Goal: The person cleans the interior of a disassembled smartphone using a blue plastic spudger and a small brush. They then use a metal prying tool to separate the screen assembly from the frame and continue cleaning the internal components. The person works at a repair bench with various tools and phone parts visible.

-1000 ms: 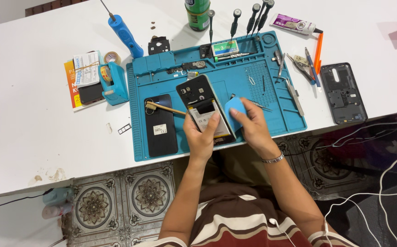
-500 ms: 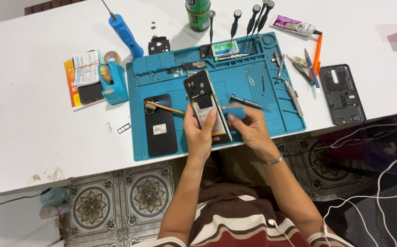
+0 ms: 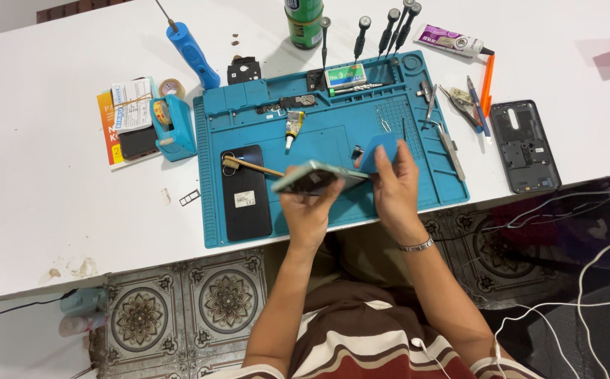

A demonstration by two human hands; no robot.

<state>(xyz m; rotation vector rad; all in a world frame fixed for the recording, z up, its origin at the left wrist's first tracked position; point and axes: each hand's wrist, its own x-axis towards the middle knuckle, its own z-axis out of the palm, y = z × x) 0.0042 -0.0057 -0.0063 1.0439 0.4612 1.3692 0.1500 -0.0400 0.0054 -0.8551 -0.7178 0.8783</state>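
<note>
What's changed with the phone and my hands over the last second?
The phone has been tipped from lying face-up to nearly edge-on, held by the left hand. The right hand has brought its blue pick to the phone's right end. The black phone, brush and blue mat stayed put.

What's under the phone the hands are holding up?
Below the phone, held edge-on in the left hand, lies the blue mat. A bamboo toothbrush runs toward its left end. The mat directly beneath is covered by phone and hands.
</note>
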